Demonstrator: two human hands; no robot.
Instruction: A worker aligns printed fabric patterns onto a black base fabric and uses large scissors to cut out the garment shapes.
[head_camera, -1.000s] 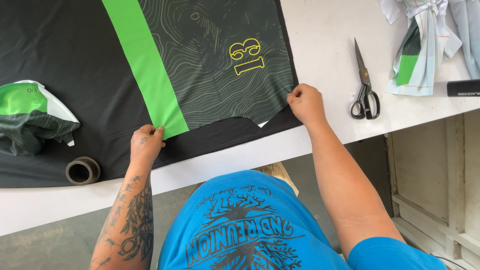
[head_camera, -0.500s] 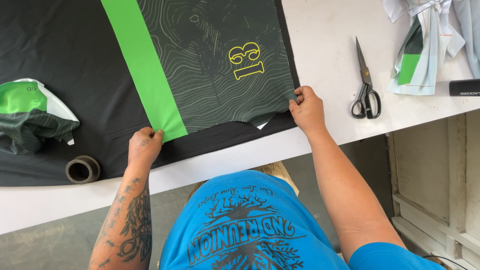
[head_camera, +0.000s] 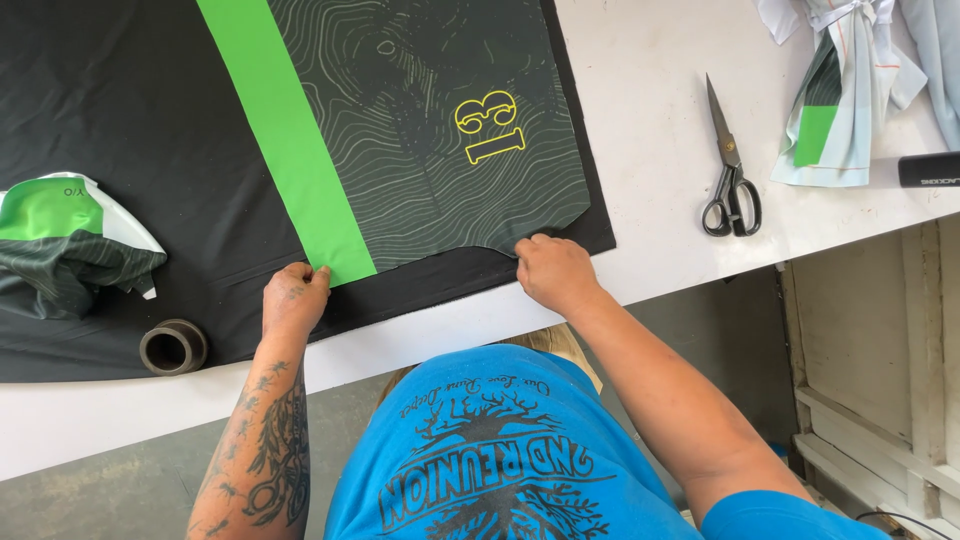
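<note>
A printed fabric panel (head_camera: 420, 150), dark with pale contour lines, a bright green stripe and yellow digits, lies flat on a larger black cloth (head_camera: 120, 140) on a white table (head_camera: 650, 130). My left hand (head_camera: 292, 300) pinches the panel's near edge at the foot of the green stripe. My right hand (head_camera: 553, 272) presses down on the panel's near edge, left of its right corner. Both hands rest on the fabric near the table's front edge.
Black-handled scissors (head_camera: 730, 170) lie on the bare table to the right. Bunched fabric pieces (head_camera: 850, 90) sit at the far right, with a black bar-shaped object (head_camera: 928, 169) beside them. A folded green and dark bundle (head_camera: 65, 240) and a tape roll (head_camera: 173, 346) lie left.
My right hand slid left along the panel's near edge from the corner. The fabric's lifted corner now lies flat. My left hand stayed at the green stripe.
</note>
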